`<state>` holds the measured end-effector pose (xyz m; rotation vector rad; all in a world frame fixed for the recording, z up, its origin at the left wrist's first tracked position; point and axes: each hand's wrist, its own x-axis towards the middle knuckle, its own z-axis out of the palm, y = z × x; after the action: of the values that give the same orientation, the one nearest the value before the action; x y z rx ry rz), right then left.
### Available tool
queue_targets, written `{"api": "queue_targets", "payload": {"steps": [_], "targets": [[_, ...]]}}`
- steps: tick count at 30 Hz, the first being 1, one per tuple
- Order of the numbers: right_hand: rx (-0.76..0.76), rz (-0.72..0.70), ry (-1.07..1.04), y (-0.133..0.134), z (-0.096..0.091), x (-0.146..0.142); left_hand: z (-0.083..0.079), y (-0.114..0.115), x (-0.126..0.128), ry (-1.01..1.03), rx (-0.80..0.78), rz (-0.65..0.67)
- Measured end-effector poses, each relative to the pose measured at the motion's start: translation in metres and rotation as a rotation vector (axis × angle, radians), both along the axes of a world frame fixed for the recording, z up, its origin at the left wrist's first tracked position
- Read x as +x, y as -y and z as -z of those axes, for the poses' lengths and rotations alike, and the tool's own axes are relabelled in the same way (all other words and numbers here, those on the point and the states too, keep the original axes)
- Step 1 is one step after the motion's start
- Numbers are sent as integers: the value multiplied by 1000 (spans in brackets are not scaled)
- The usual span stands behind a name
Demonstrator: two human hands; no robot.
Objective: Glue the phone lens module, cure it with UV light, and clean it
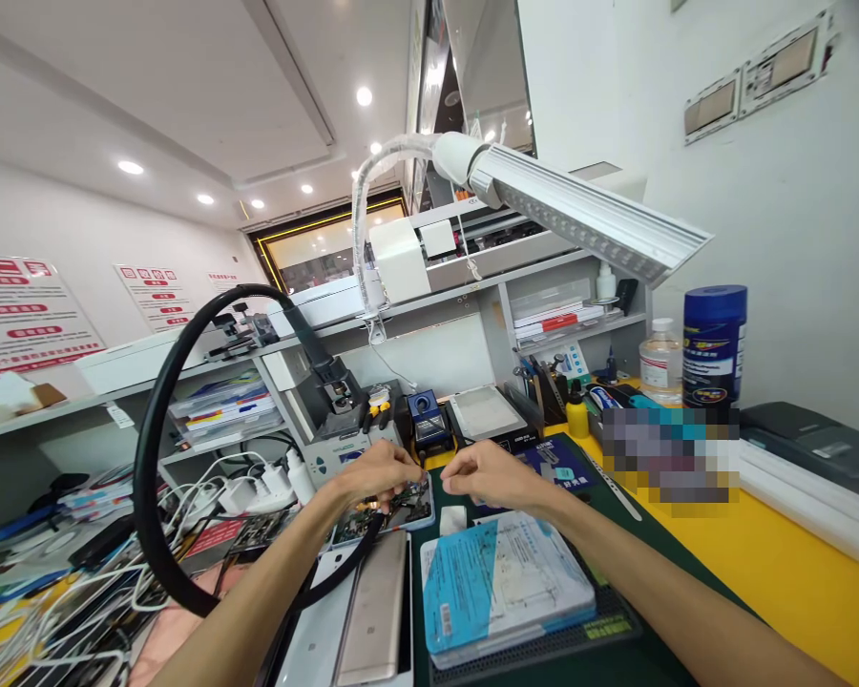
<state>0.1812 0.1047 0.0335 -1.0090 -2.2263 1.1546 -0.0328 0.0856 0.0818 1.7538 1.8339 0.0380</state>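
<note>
My left hand (381,474) is over an opened device with bare circuit parts (411,506), its fingers closed in a pinch. What those fingers hold, if anything, is too small to make out. Just to the right, my right hand (491,472) has its thumb and fingertips pressed together, facing the left hand across a narrow gap; anything in that pinch cannot be made out. A small white block (453,519) lies under the right hand. Below it rests a blue and white packet (505,582). A thick black hose (147,477) loops around to below my left hand.
Phones (372,620) lie at the front, left of the packet. White cables (64,620) tangle at far left. A lamp (579,205) hangs overhead. Behind the hands stand a grey station (340,458) and blue device (428,420). A blue canister (714,348) and bottle (660,367) stand right.
</note>
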Motion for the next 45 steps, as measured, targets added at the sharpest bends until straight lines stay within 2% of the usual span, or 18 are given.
{"api": "queue_targets", "payload": {"steps": [4, 13, 19, 24, 30, 36, 45], "targets": [[-197, -83, -31, 5, 1, -5, 1, 8, 17, 94, 4, -75], [-359, -4, -144, 1, 10, -13, 6, 15, 31, 237, 67, -177], [-384, -11, -215, -3, 9, -6, 9, 41, 21, 464, 242, -102], [-338, -35, -271, 8, -2, -3, 25, 56, 18, 662, 430, -12], [-286, -59, -289, 22, -10, 2, 45, 65, 19, 745, 599, 21], [-341, -115, -291, 31, -15, 12, 49, 74, 18, 744, 660, 72], [-549, -50, -359, 39, -14, 8, 57, 84, 14, 717, 647, 114]]}}
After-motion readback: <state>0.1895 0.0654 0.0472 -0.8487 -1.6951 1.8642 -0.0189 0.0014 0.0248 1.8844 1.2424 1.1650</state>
